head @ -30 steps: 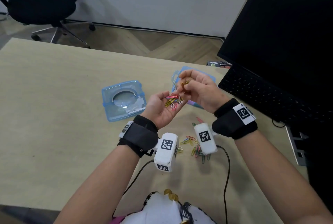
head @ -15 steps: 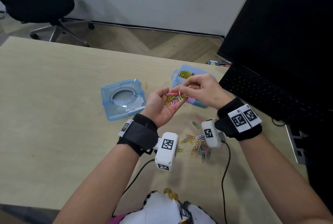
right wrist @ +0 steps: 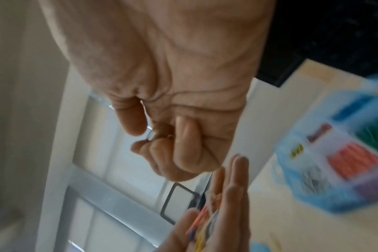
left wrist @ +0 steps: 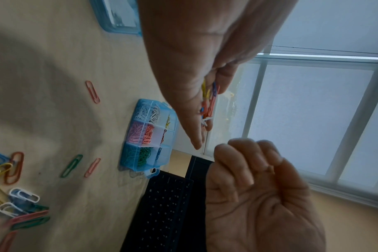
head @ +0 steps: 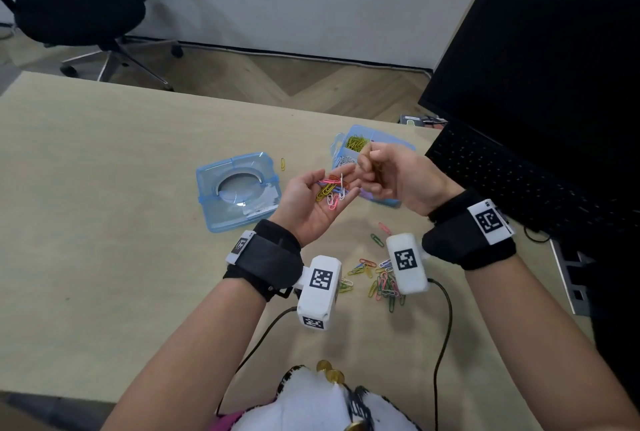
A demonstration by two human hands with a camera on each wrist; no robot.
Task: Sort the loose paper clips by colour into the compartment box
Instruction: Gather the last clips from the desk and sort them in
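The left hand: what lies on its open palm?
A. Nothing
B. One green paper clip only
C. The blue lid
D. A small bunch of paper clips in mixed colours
D: the left hand is held palm up with a small bunch of paper clips, pink, yellow, white and orange, lying on it.

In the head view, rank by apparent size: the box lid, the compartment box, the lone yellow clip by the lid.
1. Box lid, largest.
2. Compartment box; partly hidden behind the right hand, so unsure.
3. Yellow clip, smallest.
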